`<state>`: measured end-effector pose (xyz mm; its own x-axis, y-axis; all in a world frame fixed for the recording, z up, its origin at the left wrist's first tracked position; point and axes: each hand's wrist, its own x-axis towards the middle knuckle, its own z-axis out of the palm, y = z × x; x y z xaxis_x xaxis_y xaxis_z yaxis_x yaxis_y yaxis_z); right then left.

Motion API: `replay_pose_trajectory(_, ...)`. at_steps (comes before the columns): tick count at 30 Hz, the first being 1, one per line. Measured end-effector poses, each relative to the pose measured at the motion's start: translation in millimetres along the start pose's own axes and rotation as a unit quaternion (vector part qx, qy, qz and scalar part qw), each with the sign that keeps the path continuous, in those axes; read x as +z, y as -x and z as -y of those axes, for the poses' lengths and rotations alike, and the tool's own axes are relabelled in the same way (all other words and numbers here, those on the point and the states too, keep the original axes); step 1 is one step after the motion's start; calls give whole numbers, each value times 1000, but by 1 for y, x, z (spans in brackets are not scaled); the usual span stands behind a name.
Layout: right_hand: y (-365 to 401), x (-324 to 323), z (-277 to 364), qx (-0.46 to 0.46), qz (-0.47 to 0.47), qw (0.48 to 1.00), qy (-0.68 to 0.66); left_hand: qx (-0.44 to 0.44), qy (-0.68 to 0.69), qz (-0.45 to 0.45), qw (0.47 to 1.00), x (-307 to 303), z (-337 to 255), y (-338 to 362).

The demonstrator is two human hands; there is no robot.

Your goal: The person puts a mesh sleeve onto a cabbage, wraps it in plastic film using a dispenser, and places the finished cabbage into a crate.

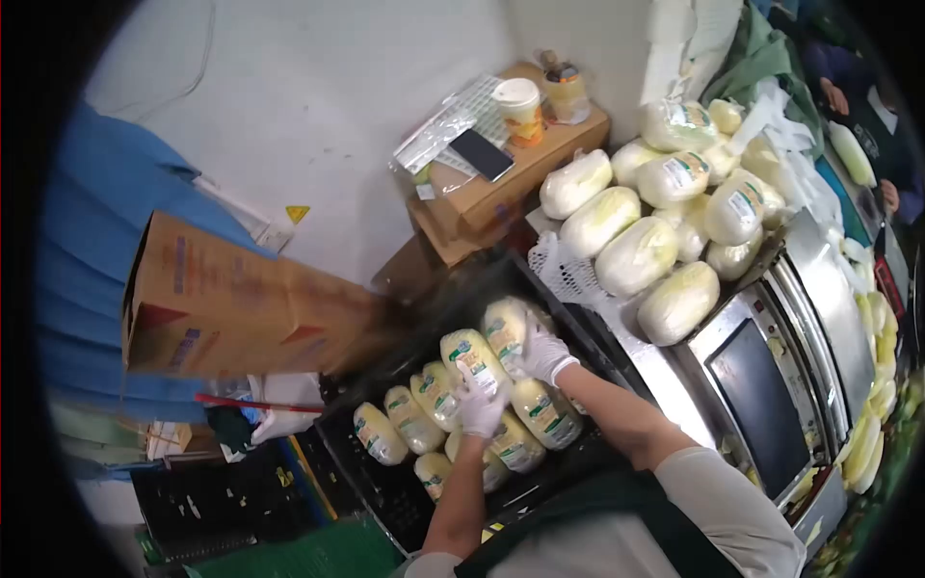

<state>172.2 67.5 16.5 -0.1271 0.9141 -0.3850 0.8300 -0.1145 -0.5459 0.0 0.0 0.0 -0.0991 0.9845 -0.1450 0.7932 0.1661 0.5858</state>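
Wrapped, labelled cabbages (380, 434) lie in rows inside a black crate (361, 486). My left hand (481, 405), in a pale glove, rests on a wrapped cabbage (468, 353) near the crate's middle; its fingers are curved over the lower end. My right hand (545, 354), gloved too, is against the side of another wrapped cabbage (504, 328) at the crate's upper right, its fingers partly hidden behind it. More cabbages sit below and between my hands, some covered by my left forearm.
Several cabbages (637, 256) are piled right of the crate, beside a metal machine with a dark panel (759, 405). Behind stands a carton (568, 144) bearing a cup (519, 108) and phone (482, 155). Another carton (231, 299) is left. A person's hands (836, 98) show far right.
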Motion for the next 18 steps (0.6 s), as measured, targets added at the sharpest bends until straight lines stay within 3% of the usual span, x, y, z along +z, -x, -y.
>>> replay_pose_trajectory(2, 3, -27, -23, 39, 16, 999, 18, 66, 212, 83, 971, 17, -4, -17)
replay_pose_trajectory(3, 31, -41, 51, -83, 149, 981, -97, 99, 69, 53, 991, -70, 40, -10)
replay_pose_trajectory(5, 54, -69, 9, -195, 111, 908, -353, 213, -17, -18, 977, -43, 36, -30)
replay_pose_trajectory(7, 91, -131, -12, -153, -85, 914, -367, 179, -72, -79, 978, -43, -30, -41)
replay_pose_trajectory(8, 82, -128, -49, -145, -153, 867, -452, 143, -28, -52, 988, -49, -68, -48)
replay_pose_trajectory(9, 102, -165, -49, -64, -295, 815, -494, 169, -41, -37, 984, -52, -101, -61)
replay_pose_trajectory(10, 98, -174, -80, 5, -440, 794, -420, 250, -15, -40, 967, -49, -130, -76)
replay_pose_trajectory(11, 96, -192, -110, -3, -513, 756, -406, 330, 11, -43, 943, -43, -159, -92)
replay_pose_trajectory(13, 88, -224, -152, 110, -614, 710, -326, 369, 36, -14, 929, -24, -224, -117)
replay_pose_trajectory(16, 53, -250, -208, 206, -672, 647, -295, 430, -1, 36, 902, 20, -312, -152)
replay_pose_trajectory(18, 37, -271, -229, 169, -656, 580, -451, 461, -11, 62, 885, 56, -361, -177)
